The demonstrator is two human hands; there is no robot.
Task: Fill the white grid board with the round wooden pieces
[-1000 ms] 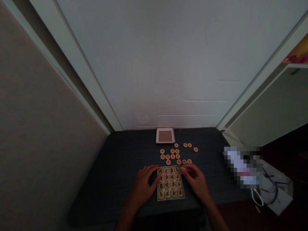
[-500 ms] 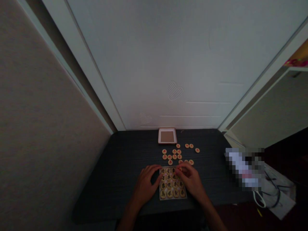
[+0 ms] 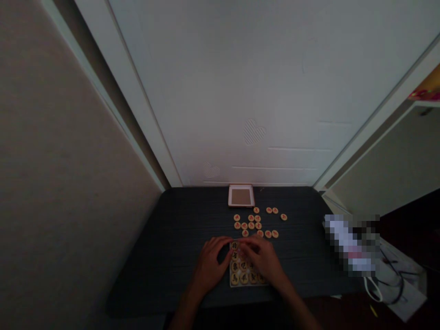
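A shallow box point(image 3: 240, 286) lies near the table's front, filled with round Chinese chess pieces point(image 3: 244, 265) bearing black characters. My left hand point(image 3: 211, 263) grips the box at its upper left corner, index finger along the far edge and thumb at the left side. Over the box's upper part is my right hand point(image 3: 264, 257), thumb and index finger pinched together near the top row; the piece between them is mostly covered by the fingers. The same hand hides the right side of the box. Several red-marked chess pieces point(image 3: 251, 225) lie loose just beyond.
At the back of the dark table point(image 3: 178, 229) sits a box lid point(image 3: 241, 197) with a brown centre. A white panel point(image 3: 220, 91) rises behind the table. On the right are a blurred pixelated object point(image 3: 349, 245) and cables point(image 3: 400, 275).
My right hand has moved left across the box, from the top right to the second column, carrying a red-marked piece. My left hand stays at the corner. The view shifted slightly.
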